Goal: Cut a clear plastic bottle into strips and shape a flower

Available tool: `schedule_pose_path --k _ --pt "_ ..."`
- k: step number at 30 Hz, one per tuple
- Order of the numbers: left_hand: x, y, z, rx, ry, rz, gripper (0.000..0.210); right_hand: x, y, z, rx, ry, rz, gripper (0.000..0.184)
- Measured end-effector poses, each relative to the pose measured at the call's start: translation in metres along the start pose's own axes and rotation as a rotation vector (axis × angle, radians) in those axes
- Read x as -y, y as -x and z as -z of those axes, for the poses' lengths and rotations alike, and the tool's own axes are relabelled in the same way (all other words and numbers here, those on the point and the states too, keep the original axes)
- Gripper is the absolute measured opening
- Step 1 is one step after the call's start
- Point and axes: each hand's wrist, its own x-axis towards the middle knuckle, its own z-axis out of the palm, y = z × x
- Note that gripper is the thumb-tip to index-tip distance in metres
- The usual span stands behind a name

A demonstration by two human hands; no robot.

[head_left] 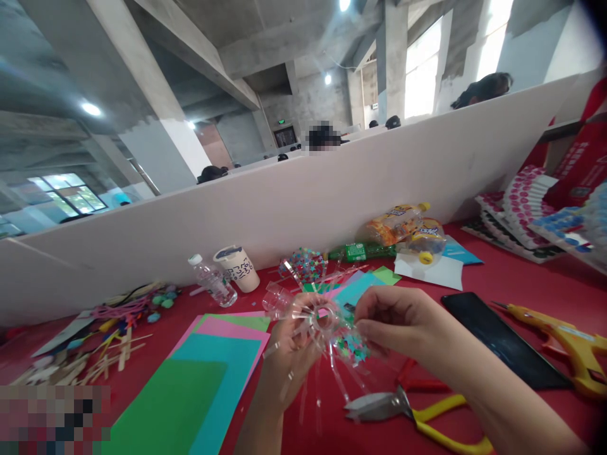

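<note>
My left hand [290, 354] is closed around a clear plastic bottle top [327, 323] cut into long thin strips, its round neck facing me. The strips splay out on all sides and hang over the red tabletop. My right hand [398, 319] is beside it on the right, thumb and fingers pinched together close to the strips. A small dark bit shows near those fingertips, too small to name. Just below them, shiny green and blue star sequins [351, 347] show at the strips. Scissors [379, 406] with red and yellow handles lie below my right hand.
Coloured paper sheets [190, 392] lie at left, beyond them craft sticks [126, 347]. A small bottle [213, 281], paper cup [237, 268] and star-filled ball [306, 264] stand along the partition [284, 208]. Drink bottles [398, 224], a phone [502, 338] and glue gun [569, 341] are at right.
</note>
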Motion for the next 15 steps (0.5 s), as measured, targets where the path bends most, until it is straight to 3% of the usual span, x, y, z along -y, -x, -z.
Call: schedule_pose_path --k 8,15 --pt "0.0044 0.0005 0.0032 -0.001 -0.075 -0.019 0.036 -0.0027 0.0000 -0.0019 -0.012 0.019 0.023 0.009" --pt "0.0055 -0.0009 0.0014 0.015 0.030 -0.011 0.039 -0.0030 -0.0009 0.0010 0.040 -0.068 0.056 0.006"
